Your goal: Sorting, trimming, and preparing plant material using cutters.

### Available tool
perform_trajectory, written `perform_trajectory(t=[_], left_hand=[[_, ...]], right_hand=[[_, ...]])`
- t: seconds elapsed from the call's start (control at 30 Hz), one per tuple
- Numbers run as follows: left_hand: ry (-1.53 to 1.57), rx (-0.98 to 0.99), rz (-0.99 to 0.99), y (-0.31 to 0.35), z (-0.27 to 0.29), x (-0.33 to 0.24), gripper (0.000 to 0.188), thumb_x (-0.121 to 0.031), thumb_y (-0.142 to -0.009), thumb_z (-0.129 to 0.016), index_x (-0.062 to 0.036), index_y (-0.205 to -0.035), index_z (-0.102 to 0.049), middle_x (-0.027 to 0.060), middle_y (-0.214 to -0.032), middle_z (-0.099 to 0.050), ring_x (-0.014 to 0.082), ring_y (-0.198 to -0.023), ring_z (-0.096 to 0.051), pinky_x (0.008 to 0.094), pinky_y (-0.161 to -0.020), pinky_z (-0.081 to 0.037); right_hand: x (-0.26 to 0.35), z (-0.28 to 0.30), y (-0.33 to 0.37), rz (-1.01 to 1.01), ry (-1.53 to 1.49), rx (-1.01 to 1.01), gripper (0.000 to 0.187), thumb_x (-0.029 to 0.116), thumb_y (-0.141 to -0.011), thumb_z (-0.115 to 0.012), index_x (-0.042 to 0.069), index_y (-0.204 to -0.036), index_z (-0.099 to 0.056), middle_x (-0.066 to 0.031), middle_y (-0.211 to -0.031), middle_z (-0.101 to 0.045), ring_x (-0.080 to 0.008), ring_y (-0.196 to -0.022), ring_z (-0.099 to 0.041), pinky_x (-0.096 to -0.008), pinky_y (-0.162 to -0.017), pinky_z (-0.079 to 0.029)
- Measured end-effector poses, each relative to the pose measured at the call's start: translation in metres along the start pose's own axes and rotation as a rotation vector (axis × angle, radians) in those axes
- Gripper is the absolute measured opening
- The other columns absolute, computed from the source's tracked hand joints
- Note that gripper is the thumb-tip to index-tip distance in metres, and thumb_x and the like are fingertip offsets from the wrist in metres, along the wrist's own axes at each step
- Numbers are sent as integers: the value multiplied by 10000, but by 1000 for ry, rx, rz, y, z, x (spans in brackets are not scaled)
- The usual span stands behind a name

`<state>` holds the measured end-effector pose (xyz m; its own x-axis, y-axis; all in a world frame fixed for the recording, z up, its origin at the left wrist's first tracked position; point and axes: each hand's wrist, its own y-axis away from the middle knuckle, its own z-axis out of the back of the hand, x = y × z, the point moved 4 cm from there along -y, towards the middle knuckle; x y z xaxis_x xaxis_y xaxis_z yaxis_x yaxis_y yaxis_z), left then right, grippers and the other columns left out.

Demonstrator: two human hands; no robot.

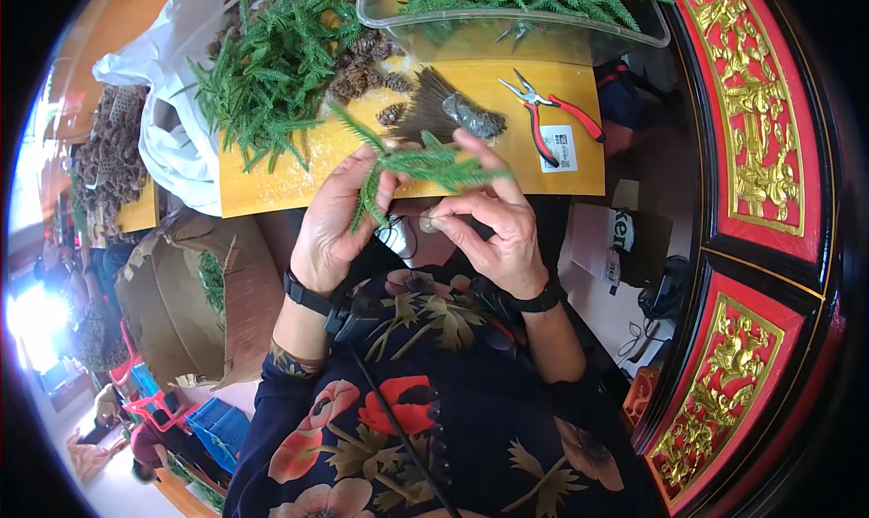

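My left hand (339,219) holds a green fir sprig (412,167) in front of my chest, fingers closed round its lower part. My right hand (493,219) pinches the same sprig near its base, where a small brownish piece (428,221) sits between thumb and forefinger. Both hands hover just in front of the near edge of a yellow wooden board (272,188). On the board behind the hands lie a fan of thin dark wires (425,111) and a pine cone (471,115).
Red-handled pliers (552,115) lie on the board at the right. A heap of green sprigs (267,75) and pine cones (362,66) covers the board's left, by a white bag (176,147). A clear plastic tub (507,29) of sprigs stands behind. An open cardboard box (190,292) sits lower left.
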<state>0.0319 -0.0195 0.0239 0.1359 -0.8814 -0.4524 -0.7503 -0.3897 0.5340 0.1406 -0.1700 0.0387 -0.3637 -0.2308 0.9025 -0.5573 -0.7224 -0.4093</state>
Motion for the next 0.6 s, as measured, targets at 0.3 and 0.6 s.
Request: perform_trajectory(t=[0.3,0.6], left_hand=[[-557,-176,-449,11,1,8,268,-225,-1004,-479,-11,-1150,-548,88,-1078,-603,141,-907,-593,246,-749,-483],[-1008,54,-359,10,-27,17,234,-216,-1004,-501,-15,-1054,-611,-13,-935,-641,61,-876,-555,213,-741,-422]], right_hand=[[-14,5,5,-191,-35,-32,110,3,-794,-716,-14,-893,-671,-126,-994,-672,-191,-779,-637,-284,-716,-494],[0,-14,11,188,449,36,123,-34,-743,-703,-22,-856,-656,-155,-1094,-636,-304,-930,-635,-379,-786,-515]])
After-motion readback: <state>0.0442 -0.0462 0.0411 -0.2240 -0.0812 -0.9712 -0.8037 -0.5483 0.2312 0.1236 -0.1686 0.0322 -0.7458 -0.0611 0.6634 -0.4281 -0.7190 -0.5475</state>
